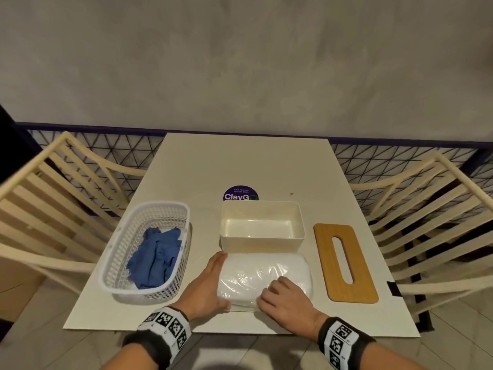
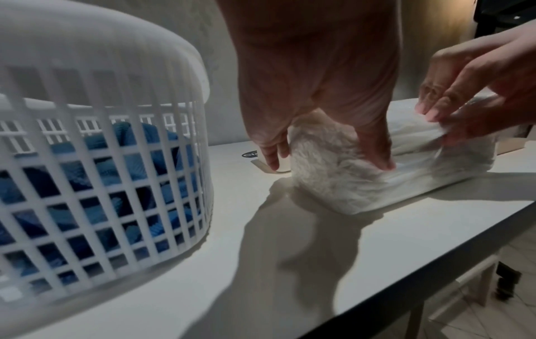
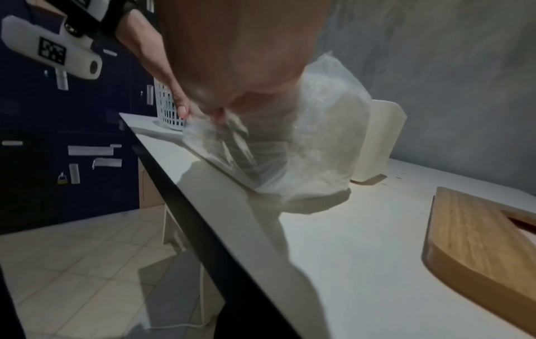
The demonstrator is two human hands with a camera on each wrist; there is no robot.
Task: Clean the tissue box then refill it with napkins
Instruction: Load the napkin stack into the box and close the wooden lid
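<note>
An open cream tissue box [image 1: 261, 243] stands mid-table with nothing inside. Directly in front of it lies a white napkin pack [image 1: 282, 267] in clear plastic wrap. My left hand [image 1: 214, 281] holds the pack's left end, thumb on the near side and fingers on the far side; the left wrist view shows the same hand [image 2: 313, 80] straddling the pack [image 2: 333, 183]. My right hand [image 1: 276, 292] rests on the pack's top near edge and pinches the plastic wrap [image 3: 226, 137]. The wooden slotted lid [image 1: 329, 263] lies flat to the right of the pack.
A white slatted basket [image 1: 165, 205] holding a blue cloth [image 1: 154, 260] stands left of the pack, close to my left hand. A round purple sticker [image 1: 240, 194] sits behind the box. Wooden chairs flank the table. The table's near edge is just below my wrists.
</note>
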